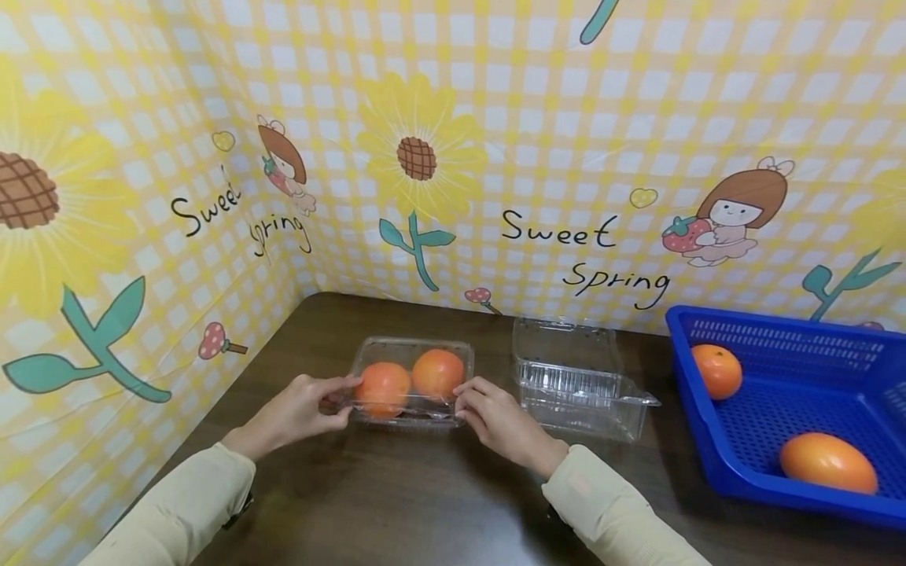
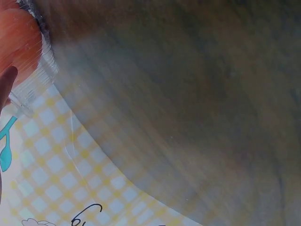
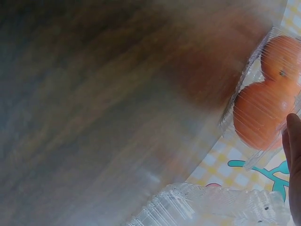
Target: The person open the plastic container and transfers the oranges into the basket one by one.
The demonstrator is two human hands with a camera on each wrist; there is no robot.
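Note:
Two oranges (image 1: 383, 390) sit side by side in a clear plastic clamshell box (image 1: 414, 343) on the table, seen through its plastic. My left hand (image 1: 300, 410) grips the box's left end, forefinger near the top and thumb lower down. At the front right corner, the curled fingers of my right hand (image 1: 499, 420) hold the edge. The right wrist view shows both oranges (image 3: 258, 117) behind ridged plastic, with a fingertip against the box. Only part of one orange (image 2: 19, 44) and a fingertip appear at the edge of the left wrist view.
Right of the box stands another clear clamshell box (image 1: 583, 409), its lid raised at the back. A blue perforated basket (image 1: 736, 468) at the far right contains two more oranges (image 1: 828, 462). Checked yellow cloth (image 1: 495, 157) hangs behind and left of the dark wooden table (image 1: 396, 503).

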